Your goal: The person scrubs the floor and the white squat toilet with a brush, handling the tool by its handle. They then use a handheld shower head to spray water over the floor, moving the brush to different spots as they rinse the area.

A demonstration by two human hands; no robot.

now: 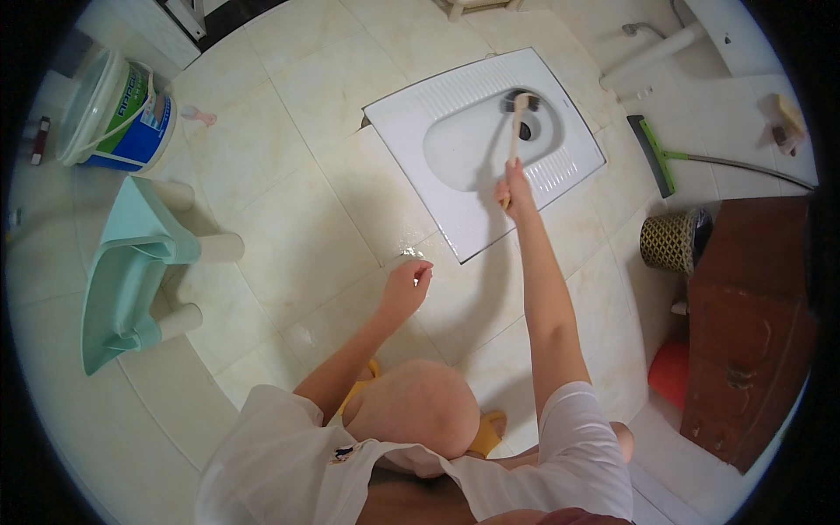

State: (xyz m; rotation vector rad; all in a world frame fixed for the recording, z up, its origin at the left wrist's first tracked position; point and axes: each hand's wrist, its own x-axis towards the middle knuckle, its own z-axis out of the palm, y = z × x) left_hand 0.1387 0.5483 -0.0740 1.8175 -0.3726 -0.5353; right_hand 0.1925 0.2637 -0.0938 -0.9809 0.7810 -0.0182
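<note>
My right hand (516, 189) grips the light-coloured handle of a toilet brush (517, 128). The brush's dark bristle head lies in the bowl of a white squat toilet (407, 144), at the far end near the drain hole. Loosely curled, my left hand (407, 287) hangs over the tiled floor with nothing visible in it. A wet, shiny patch (412, 251) shows on the tiles just beyond that hand, close to the toilet's near corner.
A teal plastic corner shelf (141, 262) and a lidded plastic bucket (131, 118) stand at left, with a small pink brush (199, 116) nearby. On the right are a green squeegee (653, 156), a patterned waste bin (666, 241), a red object (669, 374) and a brown wooden cabinet (748, 328).
</note>
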